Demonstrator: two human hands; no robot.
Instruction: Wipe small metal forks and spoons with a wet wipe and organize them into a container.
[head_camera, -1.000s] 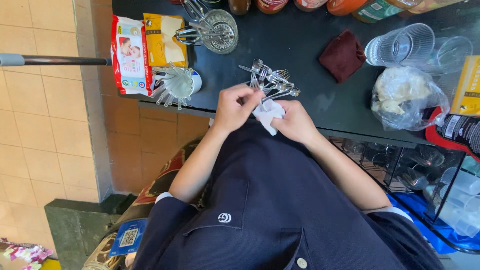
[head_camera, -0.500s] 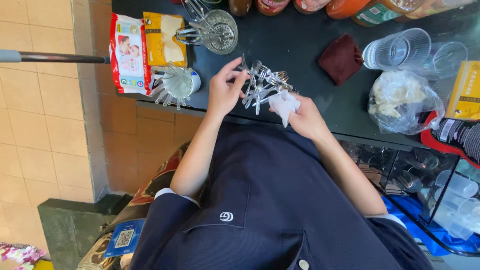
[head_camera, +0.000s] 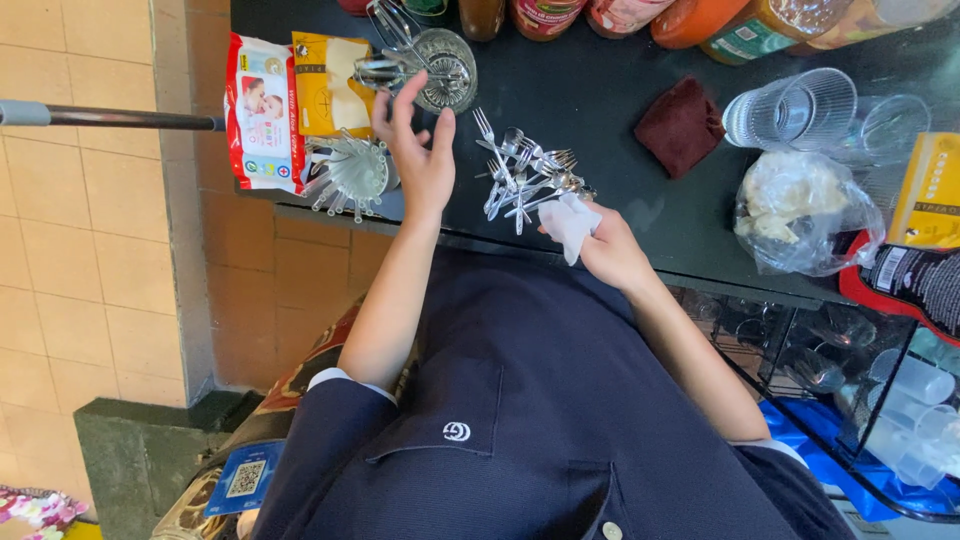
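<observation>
— Where are the hands right now?

— The left hand (head_camera: 418, 150) is lifted over the dark tabletop (head_camera: 640, 215), fingers spread apart and holding nothing. It sits between a glass holder (head_camera: 440, 68) with metal utensils standing in it and the pile of forks (head_camera: 525, 172).

— And the other one?

— The right hand (head_camera: 607, 248) is closed around a crumpled white tissue (head_camera: 570, 222), right at the near edge of the tabletop, with the tissue just touching the lower end of the fork pile.

— How do the forks lie?

— Loose in a heap, tines mostly pointing away from the person, handles crossing each other.

— What else is around?

— Left of the open hand, a clear ribbed dish (head_camera: 357, 172) lies by a red-and-white packet (head_camera: 262, 110) and a yellow packet (head_camera: 328, 85). To the right of the forks there is a folded maroon cloth (head_camera: 682, 125), then clear drinking glasses (head_camera: 795, 108), and a knotted plastic bag (head_camera: 802, 212) with something pale inside. Jars (head_camera: 745, 25) line the far edge.
</observation>
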